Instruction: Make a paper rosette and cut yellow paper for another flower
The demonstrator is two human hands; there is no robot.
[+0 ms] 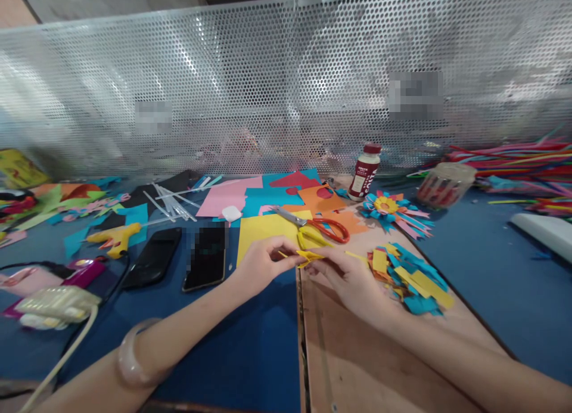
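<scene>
Both my hands meet over the seam between the blue and wooden tabletops, pinching a small folded piece of yellow paper (307, 257). My left hand (268, 259) grips its left end between thumb and fingers. On the other end, the fingers of my right hand (351, 279) are closed. Just beyond the hands lie scissors (331, 228) with a red handle loop, and a yellow loop shows beside it. A pile of yellow, blue and orange paper strips (413, 282) rests right of my right hand. Behind that pile is a layered paper flower (385, 205) with a yellow centre.
Coloured paper sheets (259, 199) spread across the back. A yellow glue gun (115, 239), two phones (206, 255) and a power strip (58, 303) with its cable lie left. Clear glue sticks (172, 203), a bottle (364, 170) and a jar (447, 185) stand or lie before a perforated metal screen (286, 79).
</scene>
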